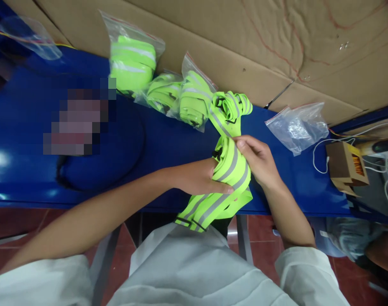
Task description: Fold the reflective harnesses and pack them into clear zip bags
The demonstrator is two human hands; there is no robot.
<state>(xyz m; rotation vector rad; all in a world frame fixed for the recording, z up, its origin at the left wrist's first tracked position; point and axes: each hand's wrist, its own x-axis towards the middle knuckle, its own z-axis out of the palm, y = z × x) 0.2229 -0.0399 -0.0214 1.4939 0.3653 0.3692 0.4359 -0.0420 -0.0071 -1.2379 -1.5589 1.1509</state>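
Note:
A neon yellow-green reflective strap (235, 168) with grey stripes is gathered in folded layers between my hands, at the front edge of the blue table. My left hand (209, 178) grips the folds from the left, thumb across the front and fingers hidden behind. With thumb and fingertips, my right hand (256, 155) pinches the upper right edge of the bundle. Loose strap ends with black buckles (190, 223) hang below, over my lap. Just beyond the bundle lies a rolled strap (232, 105) of the same colour.
Several zip bags with green straps (132, 63) stand along the cardboard wall (197, 25) at the back of the blue table (168, 144). To the right lie an empty clear bag (297, 127), a small cardboard box (347, 163) and white cables (319, 170). A black cable (101, 187) curves at left.

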